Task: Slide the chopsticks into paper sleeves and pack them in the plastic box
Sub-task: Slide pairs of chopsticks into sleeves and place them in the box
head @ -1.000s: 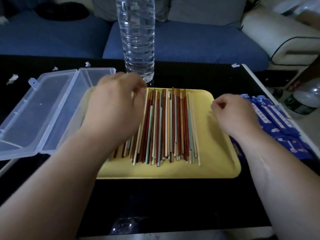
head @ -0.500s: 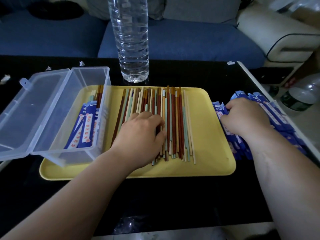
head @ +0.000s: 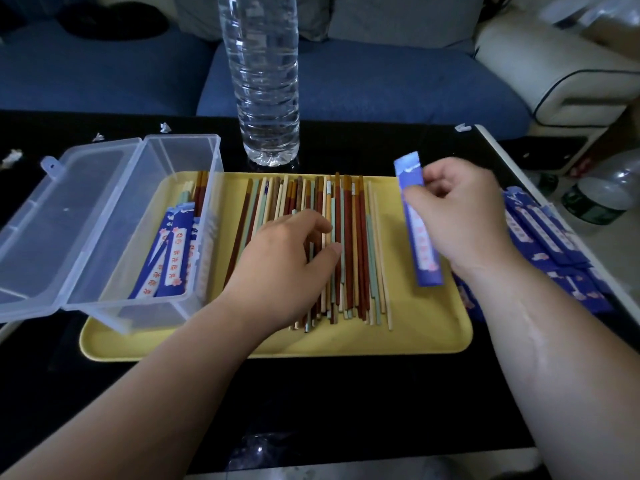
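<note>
Step in hand, as I judge it: picking pair, sleeve ready. Left hand (head: 284, 258) lies on loose chopsticks (head: 356, 254) mid yellow tray (head: 433, 327), fingers curled down, thumb close. Whether pair is pinched, cannot tell. Right hand (head: 460, 216) pinches blue paper sleeve (head: 420, 251) above tray's right side. Few sleeved pairs (head: 173, 258) lie in open plastic box (head: 207, 202), left. Next, likely: lift two sticks, align tips, feed into sleeve mouth.

Bare red, green and pale chopsticks (head: 349, 244) lie side by side on the tray (head: 429, 334), sleeved pairs (head: 173, 251) lie in the open clear plastic box (head: 183, 138), the right hand (head: 460, 216) holds one blue paper sleeve (head: 420, 237), and spare sleeves (head: 543, 237) lie heaped at its right.
</note>
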